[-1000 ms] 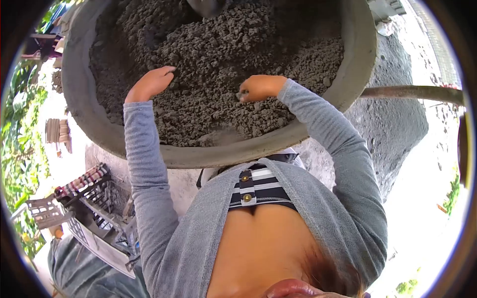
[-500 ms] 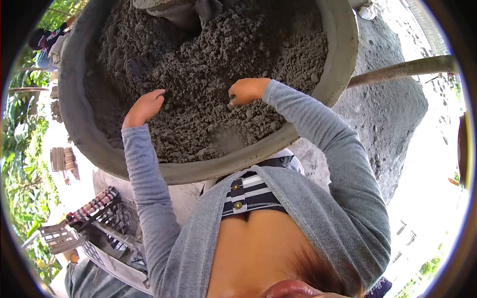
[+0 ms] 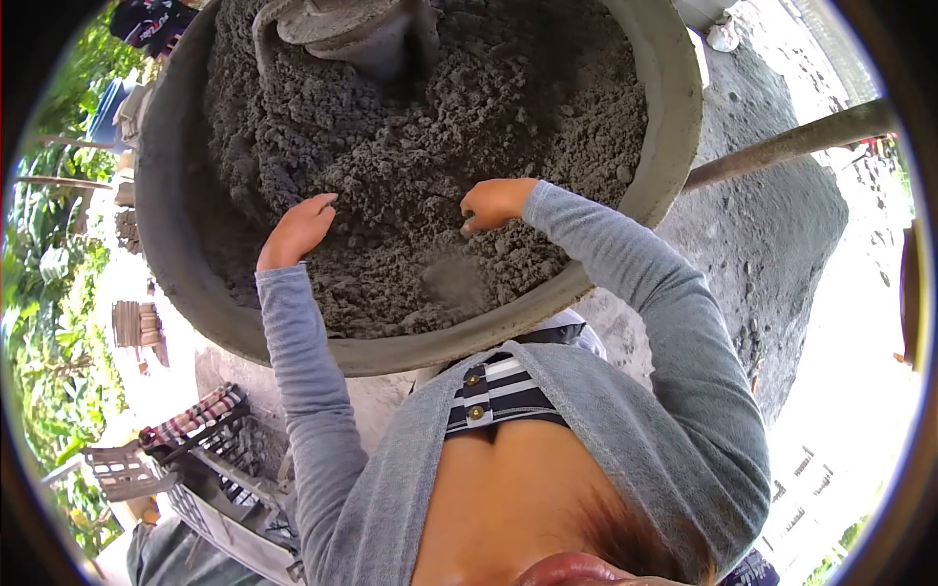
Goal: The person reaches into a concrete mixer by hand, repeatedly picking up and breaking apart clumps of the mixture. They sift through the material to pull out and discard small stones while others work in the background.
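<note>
A large round tub (image 3: 420,354) with a thick grey rim holds dark grey crumbly mix (image 3: 391,176). My left hand (image 3: 301,230) is over the left part of the mix, its fingers curled together and pointing right; what they hold, if anything, is hidden. To the right, my right hand (image 3: 498,203) is closed just above the mix, with grey-coated fingertips and a dark gap by the thumb. I cannot make out what is in it. A mix-covered metal piece (image 3: 342,39) stands in the tub beyond both hands.
A wooden pole (image 3: 791,146) runs from the tub's right side, above a large heap of grey material (image 3: 762,234). Crates (image 3: 230,498) with a checked cloth (image 3: 195,415) are at lower left. Stacked pieces (image 3: 135,324) stand farther left. Someone's dark clothing (image 3: 151,24) shows at upper left.
The tub and its contents sit slightly lower in the view, showing more of the metal piece. Both hands stay over the mix, with little change in their finger shape.
</note>
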The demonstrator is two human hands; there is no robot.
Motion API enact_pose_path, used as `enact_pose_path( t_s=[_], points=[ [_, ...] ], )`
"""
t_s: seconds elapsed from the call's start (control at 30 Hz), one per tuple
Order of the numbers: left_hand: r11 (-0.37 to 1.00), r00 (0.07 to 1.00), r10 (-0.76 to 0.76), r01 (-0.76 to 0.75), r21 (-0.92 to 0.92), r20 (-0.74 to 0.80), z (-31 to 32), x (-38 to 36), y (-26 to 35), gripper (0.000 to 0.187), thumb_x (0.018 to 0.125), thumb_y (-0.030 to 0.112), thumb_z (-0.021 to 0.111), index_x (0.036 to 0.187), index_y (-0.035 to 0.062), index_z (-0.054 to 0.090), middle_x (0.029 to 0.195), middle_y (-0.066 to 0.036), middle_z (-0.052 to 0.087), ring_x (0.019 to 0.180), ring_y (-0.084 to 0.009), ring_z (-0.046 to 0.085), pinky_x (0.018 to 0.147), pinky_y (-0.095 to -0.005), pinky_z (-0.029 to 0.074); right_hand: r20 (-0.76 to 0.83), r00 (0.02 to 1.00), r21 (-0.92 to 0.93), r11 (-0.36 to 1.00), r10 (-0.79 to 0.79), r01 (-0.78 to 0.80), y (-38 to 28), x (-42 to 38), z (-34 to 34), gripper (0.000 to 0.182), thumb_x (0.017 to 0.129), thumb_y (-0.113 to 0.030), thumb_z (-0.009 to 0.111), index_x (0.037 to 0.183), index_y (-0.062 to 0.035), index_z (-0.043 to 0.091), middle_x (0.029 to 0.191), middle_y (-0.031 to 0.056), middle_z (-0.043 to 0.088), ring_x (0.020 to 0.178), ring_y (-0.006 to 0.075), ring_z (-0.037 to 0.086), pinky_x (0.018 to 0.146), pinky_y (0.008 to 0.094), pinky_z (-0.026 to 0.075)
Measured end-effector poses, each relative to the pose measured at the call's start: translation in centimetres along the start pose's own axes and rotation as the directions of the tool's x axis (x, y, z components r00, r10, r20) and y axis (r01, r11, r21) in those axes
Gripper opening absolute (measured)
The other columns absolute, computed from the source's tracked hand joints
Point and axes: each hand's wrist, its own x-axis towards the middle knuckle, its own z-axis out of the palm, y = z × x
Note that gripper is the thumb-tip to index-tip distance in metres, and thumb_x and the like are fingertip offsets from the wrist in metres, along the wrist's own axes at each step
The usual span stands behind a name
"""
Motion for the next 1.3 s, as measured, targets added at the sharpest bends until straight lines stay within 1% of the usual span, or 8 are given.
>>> enact_pose_path(
  t_s=[0.13,0.2,0.5,0.6,0.77,0.93,1.17,1.3],
  points=[
    [0.993,0.928,0.095,-0.062,0.103,-0.360,-1.1,0.2,-2.7,0.046,0.090,0.025,0.046,0.132,0.0073,0.050,0.141,-0.016,0.044,0.128,-0.0334,0.042,0.105,-0.0392,0.036,-0.002,1.000,0.010,1.000,-0.026,0.026,-0.4,-0.6,-0.7,0.047,0.090,-0.039,0.057,0.119,-0.0015,0.060,0.118,0.0180,0.061,0.109,0.0335,0.058,0.091,0.0439,0.046],
    [0.976,0.751,0.042,0.110,0.188,-0.659,-2.2,-0.9,-1.5,0.048,0.088,0.025,0.050,0.133,0.0087,0.048,0.144,-0.018,0.037,0.130,-0.0372,0.039,0.106,-0.0436,0.034,-0.011,0.999,-0.012,0.999,-0.045,0.044,-0.1,-0.3,-0.6,0.048,0.091,-0.039,0.056,0.121,-0.0020,0.058,0.120,0.0179,0.060,0.110,0.0334,0.057,0.092,0.0440,0.046],
    [0.992,0.333,-0.106,-0.033,-0.123,-0.937,-4.9,-2.0,-3.4,0.037,0.083,0.014,0.055,0.118,0.0065,0.060,0.130,-0.016,0.049,0.120,-0.0314,0.048,0.100,-0.0397,0.039,-0.078,0.992,-0.047,0.994,-0.100,0.097,-0.9,-0.6,-0.8,0.050,0.091,-0.038,0.055,0.124,0.0002,0.057,0.122,0.0206,0.059,0.112,0.0356,0.056,0.096,0.0434,0.044],
    [0.866,0.291,-0.284,-0.332,-0.375,-0.914,-5.2,-2.0,-4.1,0.034,0.081,0.010,0.054,0.114,0.0059,0.062,0.127,-0.012,0.053,0.117,-0.0270,0.050,0.097,-0.0367,0.040,-0.072,0.990,-0.063,0.992,-0.117,0.113,-0.7,0.0,-0.3,0.050,0.090,-0.038,0.055,0.123,0.0005,0.057,0.121,0.0209,0.060,0.111,0.0362,0.056,0.095,0.0438,0.044],
    [0.727,0.185,-0.449,-0.493,-0.478,-0.874,-5.4,-1.8,-5.1,0.027,0.080,0.005,0.051,0.103,0.0012,0.066,0.118,-0.011,0.057,0.105,-0.0210,0.055,0.087,-0.0314,0.044,-0.002,0.997,-0.053,0.996,-0.072,0.071,-2.0,-0.8,-1.1,0.049,0.093,-0.037,0.053,0.128,-0.0022,0.053,0.126,0.0195,0.056,0.116,0.0363,0.053,0.097,0.0452,0.044],
    [0.725,0.062,-0.493,-0.523,-0.449,-0.868,-6.3,-2.6,-6.0,0.024,0.080,0.003,0.049,0.095,0.0000,0.068,0.113,-0.011,0.058,0.102,-0.0213,0.057,0.087,-0.0313,0.044,-0.048,0.994,-0.055,0.993,-0.103,0.100,-2.3,-1.1,-1.1,0.048,0.092,-0.036,0.055,0.125,-0.0012,0.055,0.121,0.0205,0.059,0.112,0.0371,0.055,0.095,0.0452,0.044],
    [0.800,-0.293,-0.464,-0.544,-0.253,-0.836,-7.8,-5.1,-8.4,0.023,0.079,0.002,0.047,0.084,-0.0031,0.069,0.104,-0.012,0.062,0.096,-0.0225,0.060,0.082,-0.0333,0.047,-0.078,0.984,-0.106,0.983,-0.160,0.152,-4.1,-1.6,-1.7,0.046,0.092,-0.035,0.056,0.123,-0.0016,0.056,0.115,0.0210,0.061,0.108,0.0368,0.057,0.091,0.0452,0.046],
    [0.758,-0.348,-0.557,-0.583,-0.291,-0.754,-8.2,-6.9,-9.2,0.022,0.082,0.002,0.045,0.084,-0.0042,0.066,0.102,-0.012,0.061,0.092,-0.0212,0.059,0.080,-0.0321,0.047,-0.180,0.950,-0.131,0.964,-0.254,0.233,-4.5,-1.7,-1.0,0.044,0.091,-0.034,0.057,0.120,-0.0004,0.058,0.109,0.0208,0.063,0.103,0.0372,0.059,0.089,0.0453,0.046]
  ],
)
